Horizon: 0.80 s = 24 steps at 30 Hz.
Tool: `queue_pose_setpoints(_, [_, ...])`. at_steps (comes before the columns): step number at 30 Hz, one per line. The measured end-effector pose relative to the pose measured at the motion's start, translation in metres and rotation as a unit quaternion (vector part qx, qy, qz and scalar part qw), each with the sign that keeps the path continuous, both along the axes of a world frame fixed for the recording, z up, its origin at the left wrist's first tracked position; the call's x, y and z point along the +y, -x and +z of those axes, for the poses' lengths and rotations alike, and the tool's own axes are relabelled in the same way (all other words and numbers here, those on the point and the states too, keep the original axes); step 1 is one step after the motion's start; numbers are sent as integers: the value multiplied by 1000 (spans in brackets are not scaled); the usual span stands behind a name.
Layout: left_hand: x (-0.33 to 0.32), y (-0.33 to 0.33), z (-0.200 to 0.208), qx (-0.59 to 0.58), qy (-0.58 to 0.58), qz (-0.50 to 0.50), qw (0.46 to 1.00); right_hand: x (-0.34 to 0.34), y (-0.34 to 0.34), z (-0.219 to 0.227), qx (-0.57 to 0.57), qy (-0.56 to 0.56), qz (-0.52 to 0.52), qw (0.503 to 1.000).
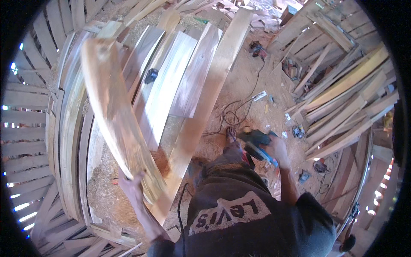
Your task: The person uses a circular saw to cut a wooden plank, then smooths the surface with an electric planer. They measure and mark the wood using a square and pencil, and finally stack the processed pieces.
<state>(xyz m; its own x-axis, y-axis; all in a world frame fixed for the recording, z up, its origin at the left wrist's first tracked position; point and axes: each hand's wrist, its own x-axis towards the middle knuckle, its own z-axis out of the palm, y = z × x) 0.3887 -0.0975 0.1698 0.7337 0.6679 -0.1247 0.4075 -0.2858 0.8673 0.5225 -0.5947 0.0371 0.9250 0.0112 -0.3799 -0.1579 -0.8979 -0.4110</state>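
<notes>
Sawdust carpets the floor (239,81) of a slatted timber shed crowded with stacked boards. The left hand (130,184), fingers closed around its lower end, lifts one long plank (113,111) that blurs as it swings above the planks laid flat on the workbench (171,85). The right hand (278,147) grips a blue power tool (257,143), held low beside the bare foot (231,135). A one-handed hold on so long a plank could let it tip or slip onto the bench; the black cord (239,109) trailing across the floor near the foot could snag. Counted: one plank aloft, one tool in hand, roughly five boards on the bench, one small dark object (150,76) resting there.
</notes>
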Motion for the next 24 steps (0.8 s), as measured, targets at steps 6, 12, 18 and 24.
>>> queue_pose_setpoints(6, [-6, -183, 33, 49, -75, -108, 990, -201, 53, -159, 38, -9, -350, 936])
queue_pose_setpoints(12, [-53, -260, 15, 52, 62, -163, 983, -314, 121, -246, 126, 118, -415, 893])
queue_pose_setpoints(18, [-111, -305, -48, 54, 94, -229, 967, -285, 160, -224, 225, 155, -274, 922])
queue_pose_setpoints(24, [-181, -386, -131, 17, -42, -259, 965, -227, 158, -233, 231, 74, -358, 902])
